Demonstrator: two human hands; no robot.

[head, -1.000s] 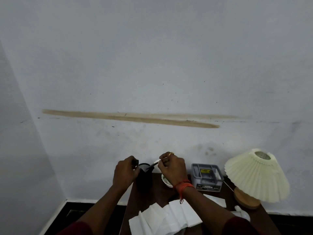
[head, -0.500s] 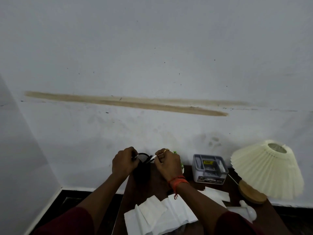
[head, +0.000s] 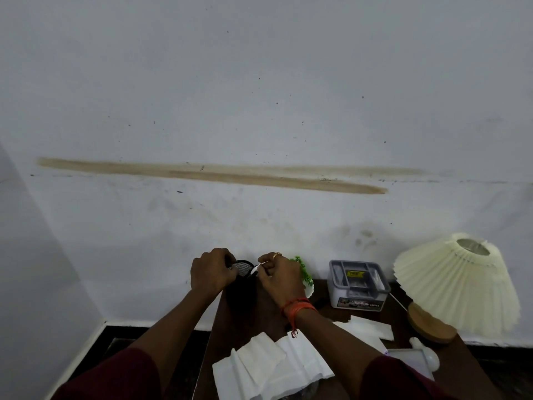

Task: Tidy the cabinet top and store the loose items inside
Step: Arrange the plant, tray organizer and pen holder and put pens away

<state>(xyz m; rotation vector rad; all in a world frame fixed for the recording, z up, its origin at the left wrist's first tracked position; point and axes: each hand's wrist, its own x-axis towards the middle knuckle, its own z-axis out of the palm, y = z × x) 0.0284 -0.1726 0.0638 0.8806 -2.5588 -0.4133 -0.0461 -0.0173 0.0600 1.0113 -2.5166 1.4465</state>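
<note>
At the far left corner of the dark wooden cabinet top [head: 251, 321] a black mesh cup [head: 241, 290] stands upright with its open mouth facing up, between the two hands. The left hand [head: 210, 274] has its fingers curled round the cup's left rim and grips it. The right hand [head: 281, 277] is just right of the rim, and its thumb and fingers pinch a slim item [head: 256, 269], probably a pen, though only a short pale stretch shows past the fingers. The item lies at a slant. Its long axis runs from the right hand's fingertips leftward and slightly down, and its free end is over the cup's mouth at the right rim. Whether that end touches the mesh cannot be told. Behind the right hand is a small green plant [head: 303, 271] in a white dish. Further right are a grey plastic box [head: 357, 284] and a pleated cream lamp [head: 458, 284] (its wooden base sits on the cabinet's right edge). White paper sheets [head: 271, 368] lie unfolded on the near part of the top.
</note>
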